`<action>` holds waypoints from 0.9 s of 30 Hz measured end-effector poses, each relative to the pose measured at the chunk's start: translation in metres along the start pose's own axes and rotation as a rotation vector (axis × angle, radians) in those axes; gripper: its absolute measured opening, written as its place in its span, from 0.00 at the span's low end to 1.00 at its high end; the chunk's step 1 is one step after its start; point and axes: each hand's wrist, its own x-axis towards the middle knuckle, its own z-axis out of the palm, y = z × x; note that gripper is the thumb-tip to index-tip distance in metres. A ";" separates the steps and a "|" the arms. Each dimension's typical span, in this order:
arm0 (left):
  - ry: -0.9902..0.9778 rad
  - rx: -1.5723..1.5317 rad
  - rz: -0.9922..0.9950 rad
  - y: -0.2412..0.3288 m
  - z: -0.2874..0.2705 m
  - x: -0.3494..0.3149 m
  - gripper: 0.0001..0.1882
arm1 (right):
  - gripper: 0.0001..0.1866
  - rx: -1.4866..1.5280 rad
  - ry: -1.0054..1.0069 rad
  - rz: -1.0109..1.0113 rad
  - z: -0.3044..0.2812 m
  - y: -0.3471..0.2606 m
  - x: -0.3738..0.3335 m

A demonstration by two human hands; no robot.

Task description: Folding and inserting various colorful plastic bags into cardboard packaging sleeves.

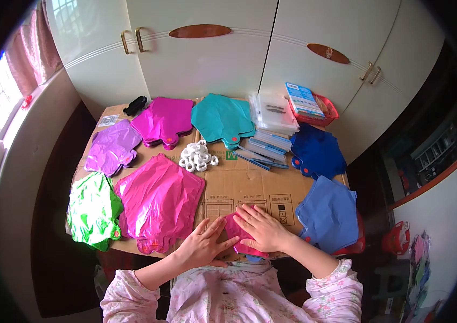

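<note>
A small folded pink foil balloon (232,227) lies on the cardboard at the near edge, partly hidden under my hands. My right hand (265,229) rests flat on top of it, fingers stretched toward the far left. My left hand (206,243) is beside its left edge with the fingers spread, the fingertips close to or touching the foil. Just left of my left hand lies a stack of large flat magenta-pink foil balloons (158,199). Beyond my hands sits a heap of small white ribbon rolls (197,157).
Around the cardboard (225,180) lie flat balloon stacks: green (92,207), lilac (111,145), purple (165,119), teal (222,119), dark blue (319,151) and lighter blue (329,212). Clear plastic bags (272,114), blue-edged packets (263,149) and a red basket (325,114) stand near the white cabinets (207,59).
</note>
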 end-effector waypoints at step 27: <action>0.244 -0.067 0.216 0.013 0.014 -0.010 0.18 | 0.52 0.010 -0.016 0.026 -0.009 -0.014 0.003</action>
